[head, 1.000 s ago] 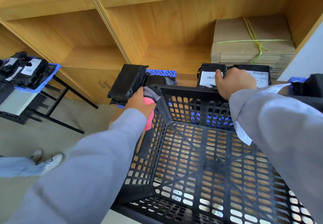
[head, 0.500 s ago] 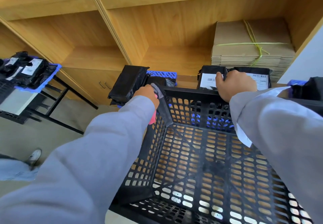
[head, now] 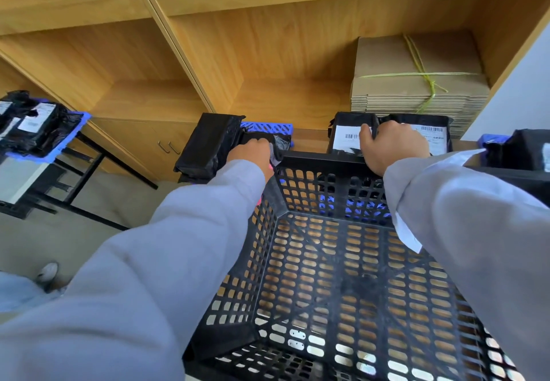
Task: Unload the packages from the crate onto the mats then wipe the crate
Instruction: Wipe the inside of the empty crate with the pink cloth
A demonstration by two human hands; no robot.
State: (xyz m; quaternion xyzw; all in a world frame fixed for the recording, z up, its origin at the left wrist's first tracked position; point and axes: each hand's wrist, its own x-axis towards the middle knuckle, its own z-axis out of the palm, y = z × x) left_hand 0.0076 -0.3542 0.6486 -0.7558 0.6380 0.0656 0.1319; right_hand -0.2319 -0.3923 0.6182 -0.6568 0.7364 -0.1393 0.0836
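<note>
A black perforated plastic crate [head: 333, 276] fills the lower centre, with nothing inside it. My left hand [head: 250, 153] grips a grey and pink cloth [head: 275, 159] against the crate's far left corner. My right hand [head: 393, 148] grips the crate's far rim. Just beyond the rim lie black packages with white barcode labels [head: 345, 136], and another black package [head: 208, 145] rests on a blue mat [head: 268, 127] to the left.
A wooden shelf unit stands behind, holding a tied stack of flat cardboard [head: 416, 77]. At far left a table carries a blue mat with more black packages [head: 38, 127]. More black packages [head: 526, 148] sit at far right. A person's white shoe [head: 47, 270] is on the floor.
My left hand slid the cloth along the crate's left rim toward the far corner. My right hand stayed on the far rim.
</note>
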